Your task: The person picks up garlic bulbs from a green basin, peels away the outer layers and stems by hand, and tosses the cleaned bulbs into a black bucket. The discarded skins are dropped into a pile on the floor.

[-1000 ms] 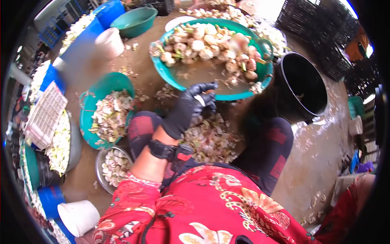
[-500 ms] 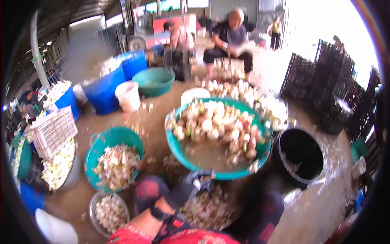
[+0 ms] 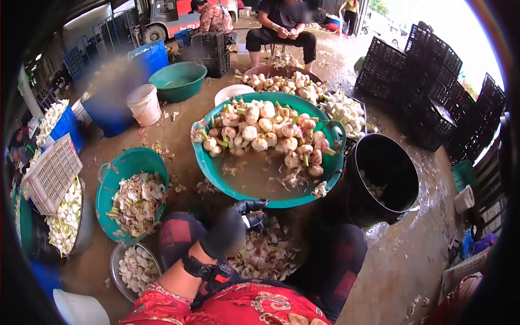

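Left hand [image 3: 232, 230] gloved, fingers curled around small pale garlic piece [image 3: 246, 221], above peel pile [image 3: 265, 254], near basin [image 3: 216, 172]. Right hand unseen.

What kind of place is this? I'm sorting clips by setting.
Probably an open-sided produce shed where garlic gets peeled. A big teal basin holds whole bulbs, peelings pile under the gloved left hand, black crates are stacked, and seated workers sit beyond.
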